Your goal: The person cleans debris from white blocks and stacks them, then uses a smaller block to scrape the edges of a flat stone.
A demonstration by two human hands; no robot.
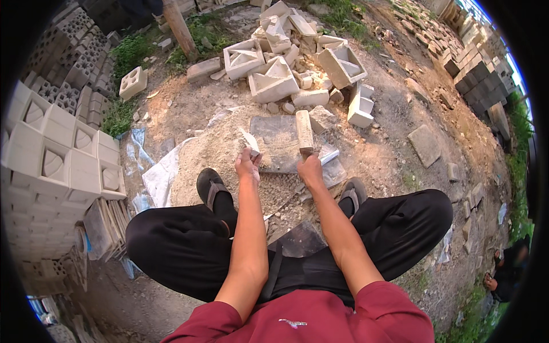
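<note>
My left hand [248,164] pinches a pale broken piece of block [249,140] at the left edge of a flat grey slab [273,128]. My right hand [310,169] is closed around the handle of a mallet. Its long, dust-covered head [304,129] is over the right part of the slab. Pale crumbs and dust lie on the slab. A heap of crushed, sandy rubble [209,151] spreads along its left side, close to my left hand.
Beyond the slab rises a pile of broken pale blocks [274,80]. Stacked decorative blocks [57,154] stand at the left, grey blocks [480,80] at the far right. A wooden post [180,31] stands behind. My sandalled feet flank the slab's near side. Another person [509,271] is at the lower right.
</note>
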